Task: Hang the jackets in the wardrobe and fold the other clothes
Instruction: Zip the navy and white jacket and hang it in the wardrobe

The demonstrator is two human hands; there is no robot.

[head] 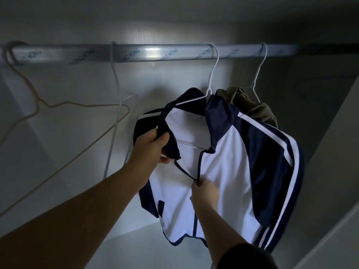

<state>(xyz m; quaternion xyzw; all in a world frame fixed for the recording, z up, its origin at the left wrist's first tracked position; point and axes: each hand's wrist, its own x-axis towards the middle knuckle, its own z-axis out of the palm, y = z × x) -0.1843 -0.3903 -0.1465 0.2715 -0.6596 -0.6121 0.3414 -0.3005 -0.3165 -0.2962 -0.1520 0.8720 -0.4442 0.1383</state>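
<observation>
- Hanging from a white hanger, the jacket is in the wardrobe, right of the middle of the rail, with its white front towards the camera.
- Its long axis runs from the navy collar, up by the hanger's hook, down to the hem. A striped navy sleeve falls along its right side.
- The left hand is at the collar's left flap. Its fingers are curled round the navy cloth and clamped on it.
- The right hand is lower, at the middle of the front. Its fingers are pinched together on the zip pull.
- Above that pinch the two front edges spread in a V; below it they are joined.
- An olive garment hangs on the next hanger to the right, touching the jacket's shoulder from behind.
- Two bare hangers are on the rail to the left: a white one near the jacket's left sleeve and a beige one farther off.
- The rail bears grey lettering.
</observation>
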